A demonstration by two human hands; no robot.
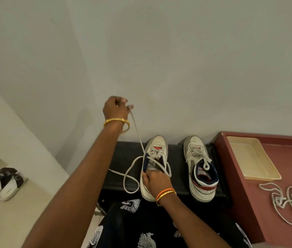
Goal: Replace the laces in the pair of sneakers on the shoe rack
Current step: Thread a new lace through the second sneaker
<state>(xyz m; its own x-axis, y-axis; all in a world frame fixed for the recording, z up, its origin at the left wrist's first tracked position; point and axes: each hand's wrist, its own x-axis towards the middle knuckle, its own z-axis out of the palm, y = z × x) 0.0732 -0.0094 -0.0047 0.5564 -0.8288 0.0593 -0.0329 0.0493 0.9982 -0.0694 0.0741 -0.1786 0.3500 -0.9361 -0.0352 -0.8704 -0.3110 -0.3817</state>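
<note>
Worn white leather sneakers point(177, 167) side by side on a black shoe rack point(123, 158) — left hand point(116, 108) raised, pinching a pale flat lace point(138, 135) drawn taut from the left sneaker point(154, 167); right hand point(156, 180) gripping its collar. Spare laces point(288, 199) heaped on a maroon cabinet top point(249, 194).

Home entryway: black shoe rack point(121, 158) against plain wall point(159, 59), sandals point(1, 183) on floor, sneakers point(199, 167).
</note>
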